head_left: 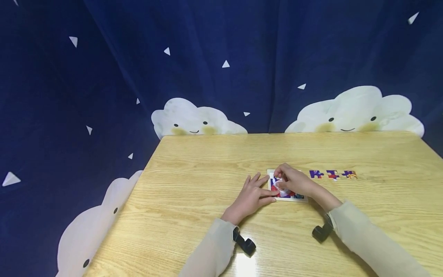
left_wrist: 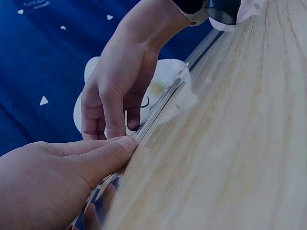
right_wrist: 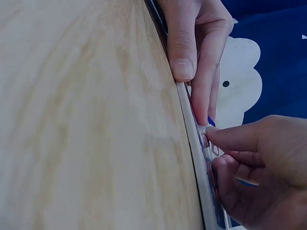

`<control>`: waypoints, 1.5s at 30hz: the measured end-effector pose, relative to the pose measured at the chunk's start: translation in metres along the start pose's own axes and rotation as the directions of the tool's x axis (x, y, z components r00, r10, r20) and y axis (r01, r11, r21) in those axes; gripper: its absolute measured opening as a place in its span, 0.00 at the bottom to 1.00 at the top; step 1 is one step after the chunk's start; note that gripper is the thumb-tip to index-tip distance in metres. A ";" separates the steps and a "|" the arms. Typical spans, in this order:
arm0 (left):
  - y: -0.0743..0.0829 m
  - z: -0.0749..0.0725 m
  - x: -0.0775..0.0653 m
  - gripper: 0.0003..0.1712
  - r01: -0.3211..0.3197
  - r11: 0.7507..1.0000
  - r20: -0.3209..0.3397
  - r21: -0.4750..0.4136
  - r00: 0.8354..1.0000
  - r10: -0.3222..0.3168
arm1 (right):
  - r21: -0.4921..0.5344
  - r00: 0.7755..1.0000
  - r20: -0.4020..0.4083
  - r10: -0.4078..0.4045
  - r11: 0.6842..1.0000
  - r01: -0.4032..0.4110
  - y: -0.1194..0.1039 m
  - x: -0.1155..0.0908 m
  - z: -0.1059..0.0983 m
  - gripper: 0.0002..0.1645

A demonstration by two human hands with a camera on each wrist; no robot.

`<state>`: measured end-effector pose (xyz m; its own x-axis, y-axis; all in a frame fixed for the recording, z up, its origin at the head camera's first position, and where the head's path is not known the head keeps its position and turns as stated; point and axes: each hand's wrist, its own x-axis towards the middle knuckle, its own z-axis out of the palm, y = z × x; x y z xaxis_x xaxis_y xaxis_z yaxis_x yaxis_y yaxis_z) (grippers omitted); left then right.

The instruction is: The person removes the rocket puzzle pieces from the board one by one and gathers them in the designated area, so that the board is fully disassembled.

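A small jigsaw puzzle in a white-bordered tray (head_left: 294,199) lies on the table, its picture in purple, red and white. My left hand (head_left: 250,197) rests at its left side with spread, fairly straight fingers; the index finger reaches over the picture and the thumb lies along the near border. Over the picture, my right hand (head_left: 294,181) bends its fingers down and pinches a puzzle piece (right_wrist: 206,140) between thumb and fingertips, low against the puzzle. Those fingers hide most of that piece. In the left wrist view, the left thumb (left_wrist: 120,148) presses the tray's edge.
Three loose puzzle pieces lie in a row right of the tray: a purple one (head_left: 316,174), a purple and red one (head_left: 332,174) and one with orange (head_left: 350,174). The wooden table (head_left: 194,165) ends at a dark blue curtain (head_left: 207,46) with clouds.
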<state>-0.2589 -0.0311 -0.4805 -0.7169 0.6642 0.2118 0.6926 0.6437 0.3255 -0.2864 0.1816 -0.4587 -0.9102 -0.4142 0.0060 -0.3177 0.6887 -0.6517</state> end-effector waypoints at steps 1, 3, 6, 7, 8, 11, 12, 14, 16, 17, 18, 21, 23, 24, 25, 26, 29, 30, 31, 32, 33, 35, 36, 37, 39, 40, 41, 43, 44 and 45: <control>0.000 0.000 0.000 0.17 -0.001 1.000 -0.002 0.001 1.000 0.001 | -0.007 1.000 -0.009 -0.006 1.000 0.006 0.000 -0.001 0.000 0.12; 0.000 0.000 0.000 0.17 0.000 1.000 -0.005 0.004 1.000 0.000 | -0.024 0.999 -0.031 -0.018 1.000 0.017 -0.001 -0.002 0.000 0.13; 0.001 0.000 0.000 0.17 0.000 1.000 -0.013 0.004 1.000 0.000 | -0.064 0.997 -0.071 -0.037 0.997 0.033 -0.002 -0.005 0.002 0.14; 0.001 0.000 0.000 0.17 0.000 1.000 -0.013 0.002 1.000 0.000 | -0.075 0.995 -0.084 -0.044 0.997 0.037 -0.003 -0.006 0.002 0.14; 0.001 0.000 0.000 0.17 0.000 1.000 -0.013 0.003 1.000 0.000 | -0.085 0.994 -0.095 -0.048 0.996 0.040 -0.003 -0.007 0.003 0.15; 0.001 0.000 0.000 0.17 -0.001 1.000 -0.013 0.004 1.000 0.001 | -0.107 0.991 -0.122 -0.052 0.994 0.039 -0.004 -0.009 0.006 0.16; 0.001 0.000 0.000 0.17 -0.002 1.000 -0.014 0.008 1.000 0.002 | -0.107 0.991 -0.126 -0.053 0.993 0.039 -0.005 -0.009 0.006 0.16; 0.001 0.001 0.000 0.17 -0.003 1.000 -0.018 0.022 1.000 0.003 | -0.107 0.990 -0.134 -0.044 0.994 0.029 -0.005 -0.009 0.008 0.16; 0.001 0.001 -0.001 0.17 -0.001 1.000 -0.019 0.028 1.000 0.001 | -0.105 0.990 -0.137 -0.032 0.994 0.017 -0.005 -0.009 0.008 0.16; 0.001 0.001 -0.001 0.17 0.002 1.000 -0.018 0.025 1.000 -0.002 | -0.106 0.990 -0.137 -0.027 0.994 0.012 -0.005 -0.008 0.009 0.16; 0.001 0.001 -0.001 0.17 0.004 1.000 -0.017 0.022 1.000 -0.004 | -0.106 0.990 -0.137 -0.025 0.994 0.011 -0.005 -0.008 0.009 0.16; 0.000 0.002 -0.001 0.17 0.011 1.000 -0.013 0.005 1.000 -0.011 | -0.090 0.991 -0.132 -0.030 0.996 0.018 -0.005 -0.010 0.010 0.16; 0.000 0.002 -0.002 0.17 0.013 1.000 -0.011 -0.005 1.000 -0.013 | -0.075 0.991 -0.130 -0.043 0.997 0.034 -0.005 -0.011 0.011 0.16; 0.000 0.002 -0.002 0.17 0.012 1.000 -0.012 -0.003 1.000 -0.012 | -0.066 0.990 -0.130 -0.052 0.997 0.044 -0.005 -0.012 0.011 0.15; 0.001 0.002 -0.002 0.17 0.013 1.000 -0.013 -0.004 1.000 -0.013 | -0.056 0.990 -0.131 -0.059 0.997 0.052 -0.005 -0.012 0.011 0.15; 0.001 0.002 -0.003 0.17 0.013 1.000 -0.014 -0.004 1.000 -0.013 | -0.047 0.989 -0.134 -0.067 0.997 0.062 -0.004 -0.013 0.012 0.15; 0.002 0.002 -0.003 0.17 0.013 1.000 -0.018 -0.008 1.000 -0.013 | -0.020 0.986 -0.147 -0.074 0.997 0.071 -0.004 -0.013 0.013 0.15; 0.002 0.002 -0.003 0.17 0.013 1.000 -0.021 -0.005 1.000 -0.013 | -0.007 0.986 -0.149 -0.071 0.997 0.071 -0.004 -0.013 0.013 0.14; 0.002 0.002 -0.003 0.17 0.013 1.000 -0.022 -0.005 1.000 -0.013 | 0.007 0.986 -0.153 -0.069 0.997 0.071 -0.004 -0.013 0.013 0.15; 0.001 0.003 -0.003 0.16 0.013 1.000 -0.024 -0.004 1.000 -0.013 | 0.022 0.985 -0.157 -0.070 0.997 0.074 -0.004 -0.013 0.014 0.15; 0.002 0.002 -0.003 0.16 0.013 1.000 -0.025 -0.005 1.000 -0.013 | 0.035 0.985 -0.160 -0.068 0.997 0.075 -0.004 -0.013 0.014 0.15; 0.001 0.002 -0.002 0.16 0.014 1.000 -0.023 -0.004 1.000 -0.014 | 0.065 0.982 -0.174 -0.071 0.994 0.083 -0.003 -0.013 0.015 0.15; 0.001 0.003 -0.002 0.16 0.012 1.000 -0.025 -0.001 1.000 -0.012 | 0.075 0.980 -0.183 -0.074 0.993 0.089 -0.002 -0.014 0.016 0.16; 0.001 0.003 -0.001 0.17 0.011 1.000 -0.025 0.001 1.000 -0.011 | 0.082 0.978 -0.192 -0.078 0.992 0.095 -0.002 -0.014 0.016 0.16; 0.000 0.003 -0.001 0.17 0.006 1.000 -0.027 0.009 1.000 -0.006 | 0.088 0.974 -0.212 -0.084 0.991 0.105 -0.002 -0.014 0.017 0.16; 0.000 0.003 0.000 0.17 0.002 1.000 -0.029 0.015 1.000 -0.002 | 0.088 0.971 -0.221 -0.088 0.990 0.109 -0.001 -0.014 0.018 0.17; -0.001 0.003 0.000 0.17 0.000 1.000 -0.029 0.018 1.000 0.001 | 0.085 0.969 -0.229 -0.090 0.990 0.112 -0.002 -0.015 0.018 0.17; -0.001 0.004 0.000 0.17 -0.006 1.000 -0.033 0.024 0.999 0.007 | 0.083 0.967 -0.238 -0.094 0.990 0.116 -0.002 -0.015 0.018 0.17; -0.002 0.004 0.001 0.17 -0.007 1.000 -0.033 0.024 0.999 0.008 | 0.084 0.966 -0.240 -0.095 0.989 0.118 -0.002 -0.015 0.018 0.17; -0.002 0.005 0.001 0.17 -0.006 1.000 -0.033 0.024 0.999 0.007 | 0.090 0.967 -0.238 -0.094 0.989 0.118 -0.002 -0.015 0.018 0.17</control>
<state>-0.2603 -0.0300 -0.4851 -0.7141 0.6562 0.2441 0.6989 0.6482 0.3022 -0.2675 0.1755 -0.4715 -0.9133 -0.3233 0.2476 -0.3979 0.5786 -0.7120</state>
